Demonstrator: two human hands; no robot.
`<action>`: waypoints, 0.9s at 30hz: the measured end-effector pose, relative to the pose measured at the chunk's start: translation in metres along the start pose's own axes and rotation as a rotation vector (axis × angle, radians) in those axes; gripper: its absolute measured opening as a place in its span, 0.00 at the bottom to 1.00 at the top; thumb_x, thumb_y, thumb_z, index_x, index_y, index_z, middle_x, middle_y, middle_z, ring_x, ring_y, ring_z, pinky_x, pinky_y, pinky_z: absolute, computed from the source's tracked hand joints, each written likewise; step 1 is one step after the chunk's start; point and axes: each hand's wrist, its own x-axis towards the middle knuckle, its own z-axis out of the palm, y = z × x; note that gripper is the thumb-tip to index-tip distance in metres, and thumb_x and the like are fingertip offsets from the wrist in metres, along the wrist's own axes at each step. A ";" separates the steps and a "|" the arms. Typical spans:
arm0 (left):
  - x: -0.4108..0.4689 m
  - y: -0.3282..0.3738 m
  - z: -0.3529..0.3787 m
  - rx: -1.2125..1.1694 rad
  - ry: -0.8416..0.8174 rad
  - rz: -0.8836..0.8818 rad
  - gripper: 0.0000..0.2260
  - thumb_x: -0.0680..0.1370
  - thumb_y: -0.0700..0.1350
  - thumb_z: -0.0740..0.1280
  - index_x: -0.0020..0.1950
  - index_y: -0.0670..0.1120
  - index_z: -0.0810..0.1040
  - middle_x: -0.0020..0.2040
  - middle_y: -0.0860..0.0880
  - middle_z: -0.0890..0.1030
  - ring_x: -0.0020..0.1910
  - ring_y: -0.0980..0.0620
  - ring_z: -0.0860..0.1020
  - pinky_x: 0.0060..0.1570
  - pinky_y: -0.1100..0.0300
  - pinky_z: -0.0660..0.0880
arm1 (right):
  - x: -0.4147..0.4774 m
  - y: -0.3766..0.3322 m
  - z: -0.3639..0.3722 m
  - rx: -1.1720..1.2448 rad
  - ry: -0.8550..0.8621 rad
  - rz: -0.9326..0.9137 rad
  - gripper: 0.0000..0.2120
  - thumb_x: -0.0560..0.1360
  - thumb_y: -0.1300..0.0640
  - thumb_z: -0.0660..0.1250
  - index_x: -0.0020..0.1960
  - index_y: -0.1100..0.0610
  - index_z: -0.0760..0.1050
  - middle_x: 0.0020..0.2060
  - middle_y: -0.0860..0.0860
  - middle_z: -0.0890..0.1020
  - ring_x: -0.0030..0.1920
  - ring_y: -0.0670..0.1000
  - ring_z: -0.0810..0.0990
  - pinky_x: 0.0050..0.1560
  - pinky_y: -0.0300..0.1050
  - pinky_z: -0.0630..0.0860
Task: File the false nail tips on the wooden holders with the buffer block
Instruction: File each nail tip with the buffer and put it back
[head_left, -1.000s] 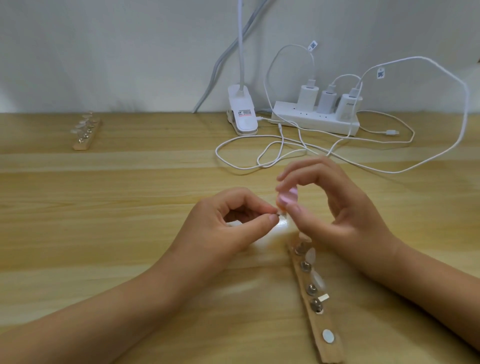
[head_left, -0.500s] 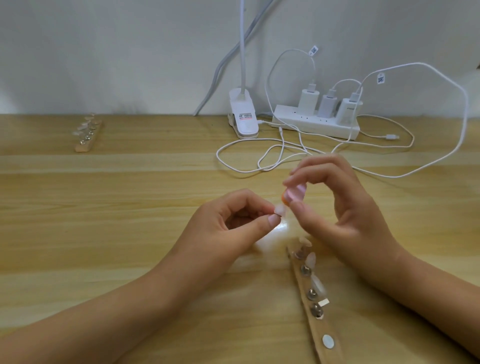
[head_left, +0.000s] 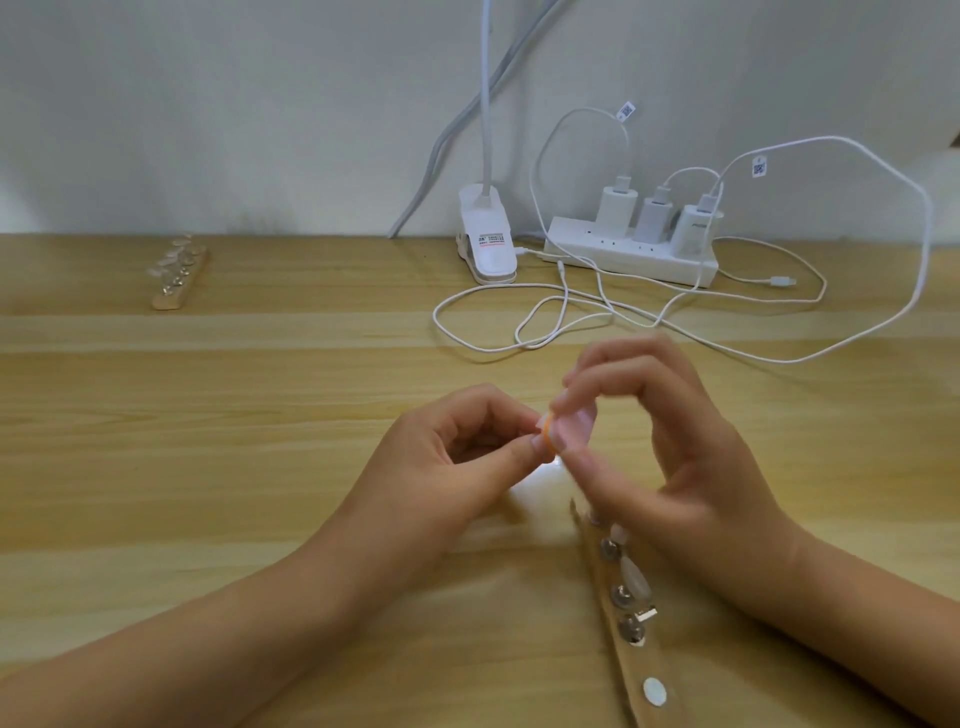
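Small pink-and-orange buffer block (head_left: 574, 430) is pinched in the right hand (head_left: 691, 467), orange end against a pale, blurred false nail tip (head_left: 540, 427) pinched by the left hand (head_left: 447, 467), mid light wooden table (head_left: 234, 467). A long studded wooden holder (head_left: 631, 670) runs to the near edge, just beside the right wrist.

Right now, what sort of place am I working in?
Likely a home or office desk: a wooden tabletop, a clip-on lamp, and a power strip full of chargers.
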 end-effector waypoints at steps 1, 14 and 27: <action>0.000 0.001 0.000 0.000 -0.003 0.010 0.07 0.68 0.52 0.73 0.39 0.50 0.82 0.37 0.54 0.83 0.38 0.61 0.80 0.40 0.72 0.72 | -0.001 -0.001 0.002 -0.002 -0.015 -0.023 0.07 0.75 0.58 0.69 0.51 0.60 0.77 0.49 0.53 0.75 0.54 0.53 0.76 0.59 0.43 0.70; -0.022 0.013 0.010 0.315 -0.151 0.518 0.02 0.77 0.46 0.70 0.46 0.51 0.82 0.49 0.53 0.84 0.51 0.54 0.81 0.52 0.62 0.75 | 0.009 0.039 -0.021 -0.290 -0.156 0.337 0.11 0.75 0.66 0.71 0.55 0.54 0.78 0.55 0.51 0.76 0.61 0.50 0.73 0.67 0.41 0.64; -0.028 -0.008 0.012 0.967 -0.379 1.003 0.07 0.79 0.50 0.68 0.45 0.53 0.85 0.36 0.56 0.78 0.38 0.57 0.72 0.47 0.69 0.73 | 0.012 -0.015 -0.047 -0.637 -0.236 -0.011 0.11 0.77 0.51 0.63 0.56 0.52 0.78 0.52 0.43 0.77 0.54 0.46 0.76 0.58 0.45 0.70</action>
